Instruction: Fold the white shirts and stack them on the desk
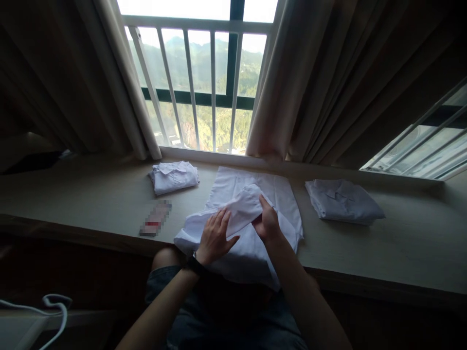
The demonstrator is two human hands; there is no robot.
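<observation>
While a white cotton shirt [255,194] lies spread on the pale wooden window ledge [383,243], its hem hanging off the near edge, the left hand [215,238] presses flat with fingers spread, and the right hand [267,221] pinches a folded sleeve

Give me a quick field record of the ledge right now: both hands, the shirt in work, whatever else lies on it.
left hand: flat, pressing on the spread white cotton shirt
right hand: pinching a fold of that shirt
shirt position: centre of the pale wooden window ledge, near edge overhanging
left of it: small folded white shirt; blurred flat packet
right of it: larger folded white shirt
</observation>
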